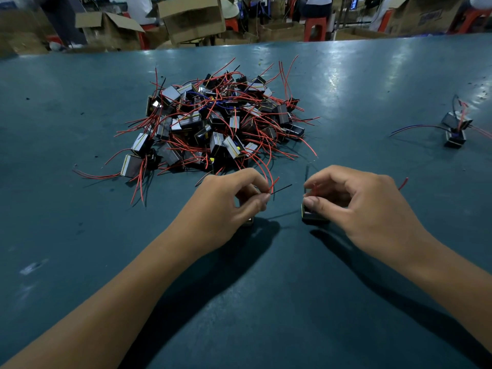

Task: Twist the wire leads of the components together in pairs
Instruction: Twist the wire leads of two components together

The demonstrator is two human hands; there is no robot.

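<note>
Wires (274, 185) stick out, red and black, just below the middle of the frame, pinched by the left hand (229, 206). Right hand (354, 206) pinches a red wire over its block (310, 214). Best bring both ends together, cross them, then roll tight.

Cardboard boxes (190, 18), red stools (315, 27) beyond

A big pile of little gray blocks (213, 123) with red wires sits just past the hands. One small block (310, 213) sits under the right hand (364, 206). Two joined blocks (455, 127) lie far off to its right.
</note>
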